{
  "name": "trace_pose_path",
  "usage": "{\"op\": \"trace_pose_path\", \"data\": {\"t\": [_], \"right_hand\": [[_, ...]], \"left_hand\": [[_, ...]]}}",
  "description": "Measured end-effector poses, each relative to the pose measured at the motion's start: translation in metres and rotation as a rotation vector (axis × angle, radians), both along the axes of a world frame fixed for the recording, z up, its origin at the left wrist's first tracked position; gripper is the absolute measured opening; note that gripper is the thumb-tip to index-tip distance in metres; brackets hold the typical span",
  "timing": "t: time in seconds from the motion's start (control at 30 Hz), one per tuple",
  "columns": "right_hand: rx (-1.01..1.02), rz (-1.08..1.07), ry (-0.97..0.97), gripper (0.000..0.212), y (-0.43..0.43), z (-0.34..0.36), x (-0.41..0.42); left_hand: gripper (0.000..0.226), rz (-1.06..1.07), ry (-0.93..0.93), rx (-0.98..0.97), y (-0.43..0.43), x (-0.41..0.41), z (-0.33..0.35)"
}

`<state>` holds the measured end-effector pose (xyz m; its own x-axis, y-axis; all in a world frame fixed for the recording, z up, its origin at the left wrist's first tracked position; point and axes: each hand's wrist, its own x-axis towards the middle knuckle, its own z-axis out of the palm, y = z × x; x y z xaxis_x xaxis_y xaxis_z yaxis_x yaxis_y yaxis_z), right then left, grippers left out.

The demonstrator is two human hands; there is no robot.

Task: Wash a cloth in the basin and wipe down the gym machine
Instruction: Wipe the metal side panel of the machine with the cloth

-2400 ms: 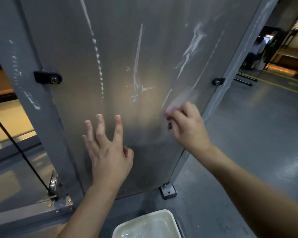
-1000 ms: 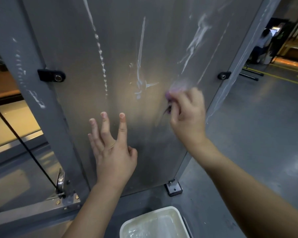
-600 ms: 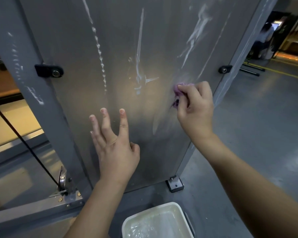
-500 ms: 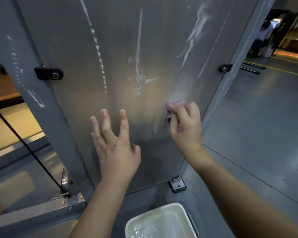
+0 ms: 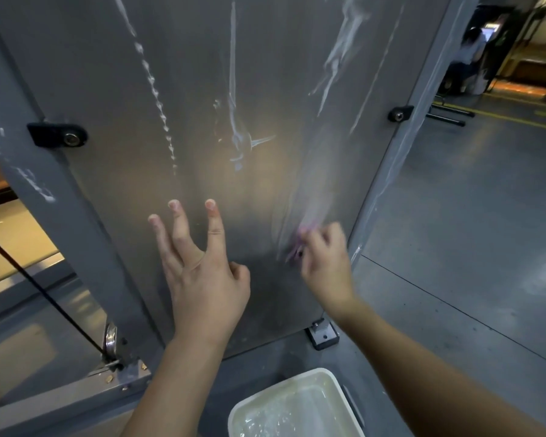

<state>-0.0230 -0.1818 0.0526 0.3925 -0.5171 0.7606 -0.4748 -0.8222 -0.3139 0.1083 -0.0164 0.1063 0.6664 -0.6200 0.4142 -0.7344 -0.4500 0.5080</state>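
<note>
The gym machine's grey metal panel (image 5: 234, 89) fills the upper view, streaked with white soapy marks. My left hand (image 5: 199, 272) lies flat against the panel's lower middle with fingers spread. My right hand (image 5: 327, 266), blurred by motion, grips a small purple cloth (image 5: 300, 244) and presses it to the panel near its lower right edge. A wet smear runs up the panel above the cloth. The white basin (image 5: 297, 405) with soapy water sits on the floor below my arms.
Grey frame posts (image 5: 29, 152) flank the panel, with black brackets (image 5: 57, 135) on both sides. A black cable (image 5: 44, 298) runs to a metal hook at lower left. Open grey floor (image 5: 470, 247) lies to the right; a person (image 5: 470, 55) stands far back right.
My right hand has slid the cloth down the panel from near the right bracket's height to the lower right part. My left hand has stayed pressed in place.
</note>
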Motion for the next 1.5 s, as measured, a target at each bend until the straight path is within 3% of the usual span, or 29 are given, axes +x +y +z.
{"op": "trace_pose_path", "data": {"t": [0.07, 0.1, 0.17, 0.27, 0.33, 0.4, 0.53, 0.6, 0.73, 0.83, 0.9, 1.03, 1.13, 1.2, 1.37, 1.5], "right_hand": [[-0.004, 0.073, 0.256, 0.023, 0.003, -0.027, -0.011], [-0.001, 0.09, 0.284, 0.022, -0.003, -0.024, -0.017], [0.03, 0.032, 0.14, 0.023, -0.018, -0.001, -0.023], [0.139, -0.121, -0.24, 0.023, -0.034, 0.033, -0.025], [0.179, -0.169, -0.338, 0.021, -0.028, 0.026, -0.018], [0.207, -0.137, -0.25, 0.022, -0.011, -0.008, -0.006], [0.175, 0.07, 0.244, 0.02, 0.02, -0.057, -0.005], [0.14, 0.097, 0.144, 0.022, 0.01, -0.031, -0.01], [0.153, -0.052, -0.271, 0.016, -0.019, 0.038, -0.016], [0.202, -0.139, -0.378, 0.012, -0.008, 0.027, 0.002], [0.158, -0.092, -0.277, 0.014, 0.013, -0.009, 0.021], [0.162, 0.069, 0.124, 0.022, 0.044, -0.079, 0.031], [0.078, 0.179, 0.258, 0.027, 0.033, -0.064, 0.017], [0.019, 0.162, 0.168, 0.016, 0.022, -0.021, 0.011], [-0.135, 0.153, -0.143, 0.016, -0.002, 0.098, 0.014], [-0.188, 0.064, -0.311, 0.022, 0.007, 0.107, 0.032]], "left_hand": [[0.104, -0.001, -0.002, 0.001, 0.0, 0.0, 0.001], [0.104, -0.001, -0.008, 0.0, -0.001, -0.001, 0.001], [0.104, -0.004, -0.016, 0.005, -0.001, -0.001, 0.001], [0.104, -0.011, -0.016, 0.012, 0.0, 0.0, 0.0], [0.103, -0.019, -0.01, 0.014, 0.001, 0.001, 0.0], [0.103, -0.024, -0.01, 0.014, 0.002, 0.002, 0.0], [0.104, -0.021, -0.008, 0.013, 0.0, 0.002, 0.001], [0.103, -0.021, -0.003, 0.016, 0.0, 0.001, 0.001], [0.103, -0.01, 0.003, 0.018, -0.002, 0.001, -0.001], [0.103, -0.012, -0.003, 0.012, -0.004, 0.0, -0.001], [0.104, -0.011, 0.002, 0.01, -0.004, 0.002, -0.001], [0.108, 0.002, 0.005, 0.04, -0.006, 0.003, -0.001], [0.108, 0.012, 0.007, 0.055, -0.006, 0.003, -0.001], [0.108, 0.011, 0.009, 0.053, -0.004, 0.003, -0.001], [0.106, 0.002, 0.028, 0.067, -0.002, 0.002, 0.003], [0.105, 0.004, 0.035, 0.071, -0.001, 0.0, 0.009]]}}
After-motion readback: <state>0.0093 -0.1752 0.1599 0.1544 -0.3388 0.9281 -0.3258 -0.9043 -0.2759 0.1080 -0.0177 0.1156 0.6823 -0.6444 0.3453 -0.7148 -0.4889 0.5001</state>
